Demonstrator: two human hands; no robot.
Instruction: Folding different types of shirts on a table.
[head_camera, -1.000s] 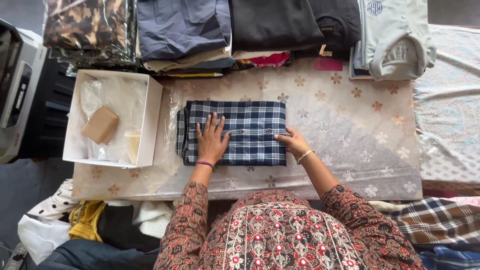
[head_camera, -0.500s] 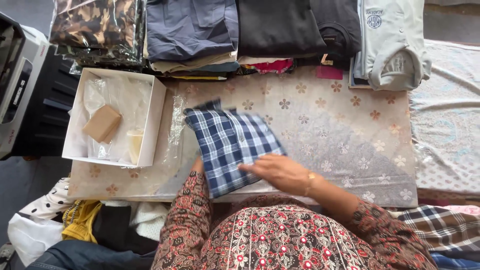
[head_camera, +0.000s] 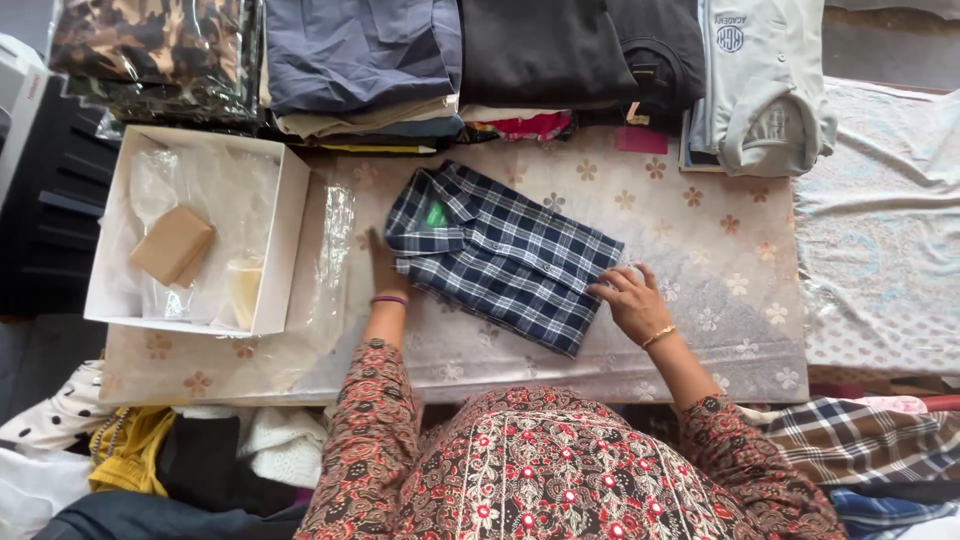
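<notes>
Spanning most of the view, a tabletop (head_camera: 700, 300) under a pale floral cover, its far edge lined with stacks of folded clothes (head_camera: 360, 60): camouflage, blue-grey, black, and a light grey top. Lying near the middle, tilted with collar up toward the far left, a folded navy-and-white plaid shirt (head_camera: 505, 262), a green tag showing inside the collar. Sitting to its left, an open white box (head_camera: 278, 225) holding clear plastic wrap and a small brown cardboard piece (head_camera: 172, 245); just beside the box, a clear plastic bag (head_camera: 325, 265) flat on the cover. Resting against the shirt's left edge below the collar, the left hand (head_camera: 383, 270), fingers tucked at or under the fabric, grip not visible. Touching the shirt's right edge, the right hand (head_camera: 632, 302), fingers loosely spread, a gold bangle on the wrist.
</notes>
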